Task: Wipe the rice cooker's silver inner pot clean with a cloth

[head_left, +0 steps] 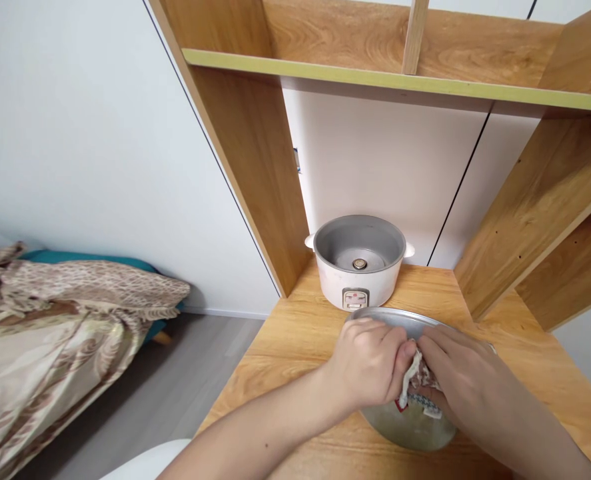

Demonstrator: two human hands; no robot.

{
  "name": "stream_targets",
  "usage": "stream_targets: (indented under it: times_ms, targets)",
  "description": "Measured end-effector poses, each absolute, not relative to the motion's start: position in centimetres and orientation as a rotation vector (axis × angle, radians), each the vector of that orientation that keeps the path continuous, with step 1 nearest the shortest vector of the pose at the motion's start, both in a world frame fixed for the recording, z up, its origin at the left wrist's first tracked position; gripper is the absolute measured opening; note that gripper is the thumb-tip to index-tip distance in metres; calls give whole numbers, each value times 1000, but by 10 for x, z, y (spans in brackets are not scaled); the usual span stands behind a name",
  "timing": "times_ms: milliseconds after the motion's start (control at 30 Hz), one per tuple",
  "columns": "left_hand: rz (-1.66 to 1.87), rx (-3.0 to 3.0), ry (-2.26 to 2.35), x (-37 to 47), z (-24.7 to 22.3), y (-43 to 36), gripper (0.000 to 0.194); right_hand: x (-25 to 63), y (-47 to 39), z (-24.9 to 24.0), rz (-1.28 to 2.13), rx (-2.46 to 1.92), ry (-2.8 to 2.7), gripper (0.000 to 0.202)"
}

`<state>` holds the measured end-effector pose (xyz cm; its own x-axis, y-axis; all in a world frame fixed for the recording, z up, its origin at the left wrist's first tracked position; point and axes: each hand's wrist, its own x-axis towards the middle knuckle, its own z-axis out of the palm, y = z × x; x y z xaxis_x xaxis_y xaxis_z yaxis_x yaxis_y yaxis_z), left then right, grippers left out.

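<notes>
A bunched, patterned cloth (418, 377) in white and brown, with a bit of red at its lower edge, is squeezed between my two hands. My left hand (372, 360) is closed in a fist around its left side. My right hand (458, 373) grips the other side, fingers curled. Both are over a round metal pot (410, 430), whose rim shows behind the hands; much of it is hidden by them. Just beyond the pot stands a white rice cooker body (332, 283) without a lid, its grey inside and round central heating button visible.
The wooden desk (255, 367) carries the pot and cooker. Upright wooden panels (255, 167) flank it, and a shelf with a yellow-green edge (295, 69) crosses above. A bed with patterned covers (75, 333) is at the left. Part of a white rounded object (150, 460) shows at the bottom.
</notes>
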<state>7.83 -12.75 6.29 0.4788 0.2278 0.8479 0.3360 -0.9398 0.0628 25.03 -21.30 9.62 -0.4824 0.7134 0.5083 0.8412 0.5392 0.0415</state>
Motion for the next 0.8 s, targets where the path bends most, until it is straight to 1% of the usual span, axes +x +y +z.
stream_targets:
  times_ms: [167,300,400,600,733,800]
  targets:
    - [-1494,-2642,-464,77,64,-123,52,259,-212,94,-278,-1285,-2391,19]
    - [-1531,-2665,-447,77,63,-117,49,270,-213,90,-80,-1363,-2418,23]
    - [-1579,-2663,-429,77,61,-114,46,274,-213,88,-8,-1411,-2403,24]
    - [-1549,-2644,-454,77,61,-115,46,265,-211,94,-147,-1319,-2406,28]
    - [-1511,-2638,-442,77,61,-120,48,255,-211,97,-316,-1278,-2378,22]
    - [-1505,-2638,-434,77,61,-122,50,251,-212,98,-383,-1265,-2351,23]
